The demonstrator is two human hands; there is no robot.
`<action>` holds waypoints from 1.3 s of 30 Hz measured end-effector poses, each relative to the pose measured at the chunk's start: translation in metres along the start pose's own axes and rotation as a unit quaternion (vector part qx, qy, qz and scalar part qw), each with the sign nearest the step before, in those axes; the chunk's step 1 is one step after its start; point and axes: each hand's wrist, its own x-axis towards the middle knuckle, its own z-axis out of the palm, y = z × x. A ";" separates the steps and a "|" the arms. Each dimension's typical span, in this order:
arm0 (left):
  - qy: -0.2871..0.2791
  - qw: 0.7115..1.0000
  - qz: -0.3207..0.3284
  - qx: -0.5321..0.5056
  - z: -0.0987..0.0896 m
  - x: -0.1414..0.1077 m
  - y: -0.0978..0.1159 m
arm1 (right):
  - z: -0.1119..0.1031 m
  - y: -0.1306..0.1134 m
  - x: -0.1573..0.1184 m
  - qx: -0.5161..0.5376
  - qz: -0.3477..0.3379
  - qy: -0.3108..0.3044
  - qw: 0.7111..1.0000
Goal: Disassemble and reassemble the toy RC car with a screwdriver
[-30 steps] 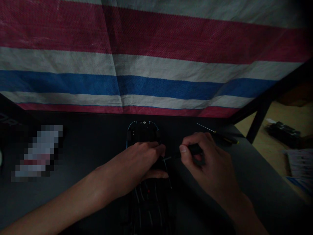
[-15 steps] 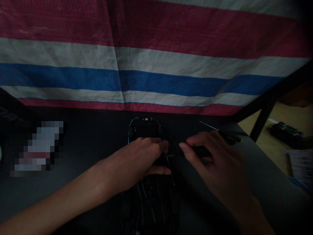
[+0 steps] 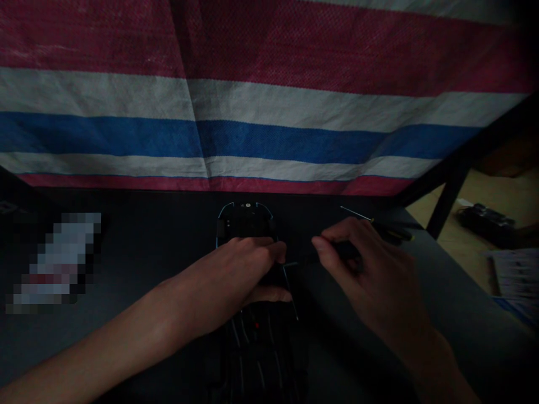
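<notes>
A black toy car (image 3: 248, 227) with thin blue edging lies lengthwise on the dark table, its rounded end pointing away from me. Over its middle rests my left hand (image 3: 248, 266), fingers bent and thumb gripping the near side. To the right, my right hand (image 3: 357, 264) is closed around a slim dark tool (image 3: 309, 260). The tool's thin, pale tip meets or nearly meets the car's right side, beside my left fingers; contact is hard to tell. Poor light hides the tool's exact kind and much of the car body.
A screwdriver (image 3: 356, 213) with a dark-and-yellow handle lies beyond my right hand. A pixelated item (image 3: 63, 258) is on the left of the table (image 3: 138, 224). Striped sheeting (image 3: 269, 140) hangs behind. Beyond the right edge, a dark object (image 3: 484, 221) sits on the floor.
The view has shifted slightly. My left hand keeps its hold on the car. My right hand has turned a little, and the tool stays at the car's right side.
</notes>
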 end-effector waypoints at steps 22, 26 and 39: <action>-0.007 1.000 -0.005 0.007 0.001 -0.001 0.003 | -0.014 -0.002 0.021 0.022 -0.069 -0.144 0.987; 0.000 1.000 0.003 0.015 0.001 -0.001 0.003 | -0.014 0.002 0.027 0.015 -0.097 -0.157 0.983; 0.016 1.000 0.014 0.014 0.003 -0.004 0.005 | -0.014 -0.002 0.028 -0.005 -0.129 -0.149 0.980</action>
